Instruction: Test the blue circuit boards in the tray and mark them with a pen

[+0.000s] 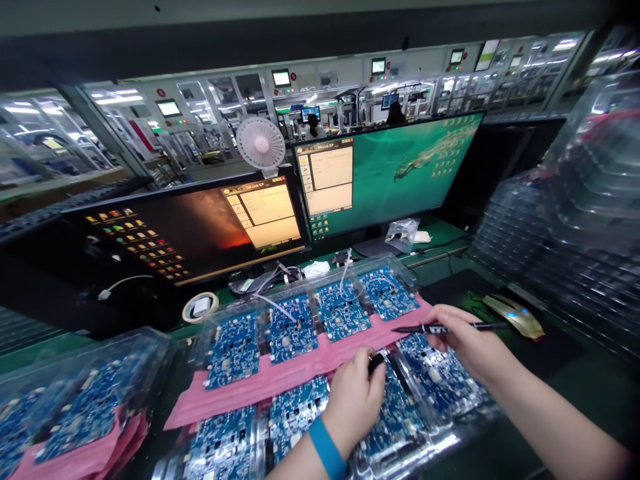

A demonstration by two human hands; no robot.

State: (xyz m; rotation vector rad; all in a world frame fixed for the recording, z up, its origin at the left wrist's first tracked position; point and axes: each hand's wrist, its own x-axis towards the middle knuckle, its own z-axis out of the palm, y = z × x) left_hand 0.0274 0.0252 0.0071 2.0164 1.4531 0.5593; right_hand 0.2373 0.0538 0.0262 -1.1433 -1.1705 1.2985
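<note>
My left hand (354, 403), with a blue wristband (327, 448) on its wrist, grips a small black cap (376, 363), probably a pen cap. My right hand (463, 343) holds a black marker pen (450, 327) crosswise above a blue circuit board (435, 373). Both hands are over a lower row of blue circuit boards in clear plastic trays. A pink foam sheet (295, 373) lies across the trays. Beyond it stands an upper row of several blue boards, including one (341, 310) near the middle. My left hand hides part of the lower row.
Two monitors (390, 173) showing software windows stand behind the boards, with a white desk fan (261, 144) between them. A tape roll (201, 307) and a gold mouse (513, 317) lie on the bench. Stacked clear trays (560, 227) rise at right. A co-worker (313, 127) sits far behind.
</note>
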